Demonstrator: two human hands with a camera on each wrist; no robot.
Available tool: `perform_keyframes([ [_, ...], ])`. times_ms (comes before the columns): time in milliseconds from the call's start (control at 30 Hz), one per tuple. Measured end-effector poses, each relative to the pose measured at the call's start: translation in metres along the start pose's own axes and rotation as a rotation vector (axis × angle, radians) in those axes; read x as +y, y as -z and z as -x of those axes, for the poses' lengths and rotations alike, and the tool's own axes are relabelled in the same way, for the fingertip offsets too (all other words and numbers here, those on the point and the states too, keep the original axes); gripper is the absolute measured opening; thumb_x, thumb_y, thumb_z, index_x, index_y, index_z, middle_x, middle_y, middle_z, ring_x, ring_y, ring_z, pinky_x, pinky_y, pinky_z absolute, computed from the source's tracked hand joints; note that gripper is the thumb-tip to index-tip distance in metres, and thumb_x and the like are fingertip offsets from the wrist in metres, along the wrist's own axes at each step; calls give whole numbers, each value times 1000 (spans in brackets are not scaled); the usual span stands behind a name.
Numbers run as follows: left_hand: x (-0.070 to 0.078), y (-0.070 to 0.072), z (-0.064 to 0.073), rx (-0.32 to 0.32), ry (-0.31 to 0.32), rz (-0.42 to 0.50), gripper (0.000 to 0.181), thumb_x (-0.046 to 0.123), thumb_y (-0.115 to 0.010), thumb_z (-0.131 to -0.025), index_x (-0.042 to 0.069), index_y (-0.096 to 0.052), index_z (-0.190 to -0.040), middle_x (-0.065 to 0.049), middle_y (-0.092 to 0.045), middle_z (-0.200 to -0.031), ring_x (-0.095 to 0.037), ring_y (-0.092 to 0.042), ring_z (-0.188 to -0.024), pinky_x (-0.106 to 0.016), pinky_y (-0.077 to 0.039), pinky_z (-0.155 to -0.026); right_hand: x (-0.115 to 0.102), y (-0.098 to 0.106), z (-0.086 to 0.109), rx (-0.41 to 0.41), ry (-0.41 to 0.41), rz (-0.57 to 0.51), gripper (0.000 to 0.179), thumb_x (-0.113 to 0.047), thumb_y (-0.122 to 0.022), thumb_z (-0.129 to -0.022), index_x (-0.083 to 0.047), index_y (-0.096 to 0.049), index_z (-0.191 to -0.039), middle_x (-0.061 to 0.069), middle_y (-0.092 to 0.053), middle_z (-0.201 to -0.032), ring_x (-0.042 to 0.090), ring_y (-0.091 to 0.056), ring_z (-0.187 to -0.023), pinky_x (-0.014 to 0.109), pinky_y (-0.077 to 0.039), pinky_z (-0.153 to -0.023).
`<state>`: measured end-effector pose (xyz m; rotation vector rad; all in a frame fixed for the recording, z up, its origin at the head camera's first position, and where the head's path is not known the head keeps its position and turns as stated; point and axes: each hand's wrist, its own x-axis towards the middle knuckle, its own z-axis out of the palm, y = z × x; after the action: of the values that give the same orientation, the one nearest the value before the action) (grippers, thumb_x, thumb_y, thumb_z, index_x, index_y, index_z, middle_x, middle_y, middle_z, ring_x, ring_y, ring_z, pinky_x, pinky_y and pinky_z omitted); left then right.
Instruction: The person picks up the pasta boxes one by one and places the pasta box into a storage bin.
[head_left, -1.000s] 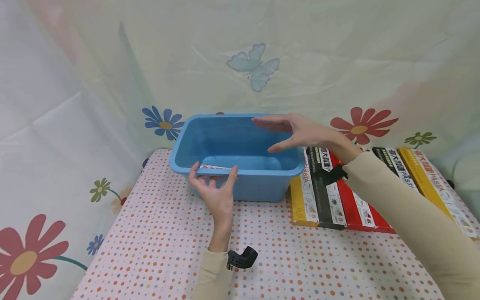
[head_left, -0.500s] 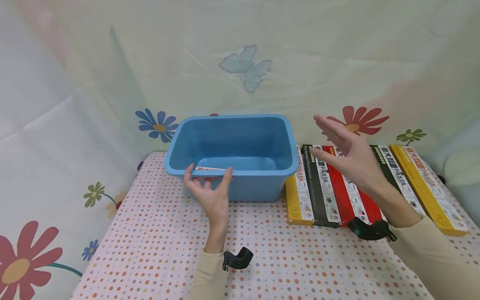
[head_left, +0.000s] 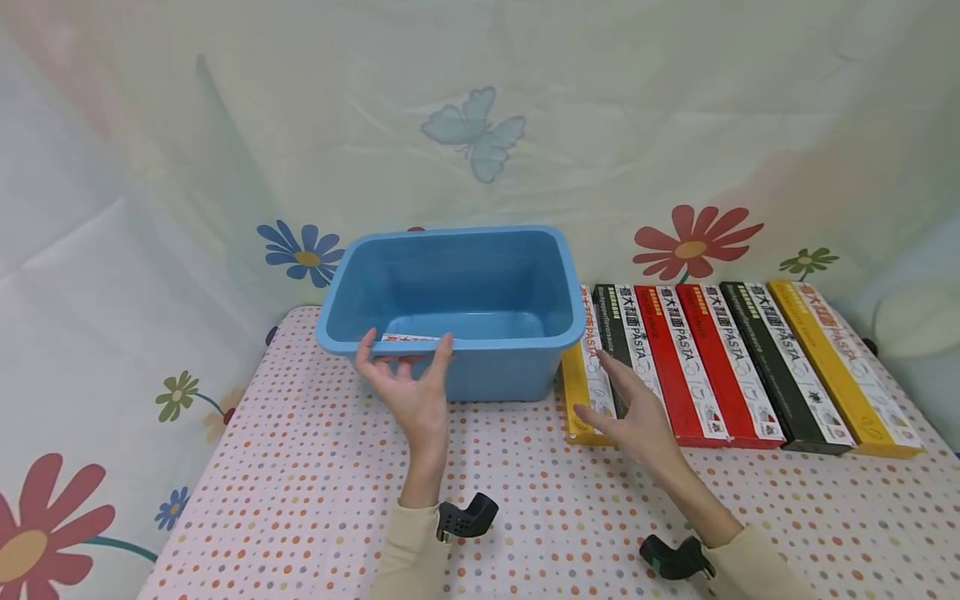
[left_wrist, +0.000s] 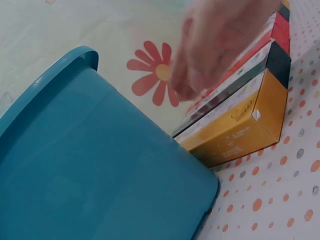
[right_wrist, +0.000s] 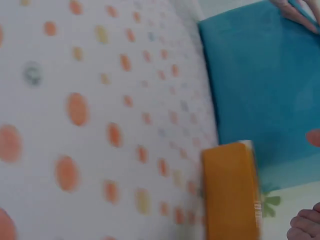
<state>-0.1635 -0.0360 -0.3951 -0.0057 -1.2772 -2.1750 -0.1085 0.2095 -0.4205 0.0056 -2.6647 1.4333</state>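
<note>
A light blue plastic bin (head_left: 510, 371) stands on the dotted tablecloth. My left hand (head_left: 408, 400) grips its near rim, with the index finger and thumb over the edge and the other fingers below it. Just inside that rim, a strip of a white box with red lettering (head_left: 407, 337) shows; the rest is hidden by the bin wall. My right hand (head_left: 641, 421), empty, hovers over the near end of a yellow pasta box (head_left: 576, 396) beside the bin, thumb and fingers spread apart. In the right wrist view, that yellow box (right_wrist: 230, 195) lies below the bin (right_wrist: 260, 80).
To the right of the yellow box lie a black pasta box (head_left: 615, 325), two red ones (head_left: 667, 367) (head_left: 723, 367), another black one (head_left: 780, 367) and a yellow one (head_left: 832, 367), side by side. A flowered curtain (head_left: 600, 125) hangs behind the table.
My right hand has moved from over the bin out to the right, then down toward the near end of the yellow pasta box. My left hand stays at the rim.
</note>
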Motion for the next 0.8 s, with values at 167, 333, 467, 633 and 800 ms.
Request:
perform_keyframes([
  [167,0,1,0,1,4,-1,91,-7,-84,-83,11,-28,-152,-18,-46,-128,-26,-53,-94,-45,-65,-80,12,-15,2,5,-69,4,92,-16,-80,-92,2,-25,-163,27,-25,-168,48,-26,-153,60,-34,-119],
  [333,-2,2,1,4,13,-18,91,-6,-84,-83,12,-28,-153,-17,-46,-126,-24,-54,-93,-43,-65,-80,13,-18,3,27,-86,20,93,-12,-79,-91,2,-23,-164,26,-24,-168,47,-27,-153,57,-35,-119],
  [467,-2,2,1,6,10,-8,90,-6,-83,-83,12,-28,-152,-17,-46,-126,-25,-53,-94,-45,-65,-81,9,-18,4,30,-83,16,93,-11,-79,-91,3,-23,-164,27,-24,-168,47,-29,-152,56,-36,-118],
  [633,0,1,0,5,4,1,90,-6,-83,-83,11,-28,-152,-17,-46,-125,-24,-53,-93,-47,-65,-81,4,-17,7,24,-108,23,92,-10,-79,-91,3,-23,-163,28,-23,-168,48,-28,-152,57,-34,-120],
  [800,0,1,0,14,-5,-45,90,-3,-85,-83,11,-29,-152,-17,-47,-128,-25,-53,-94,-39,-64,-79,2,-19,13,24,-114,60,91,-8,-79,-90,8,-24,-161,32,-24,-166,50,-29,-151,58,-36,-118],
])
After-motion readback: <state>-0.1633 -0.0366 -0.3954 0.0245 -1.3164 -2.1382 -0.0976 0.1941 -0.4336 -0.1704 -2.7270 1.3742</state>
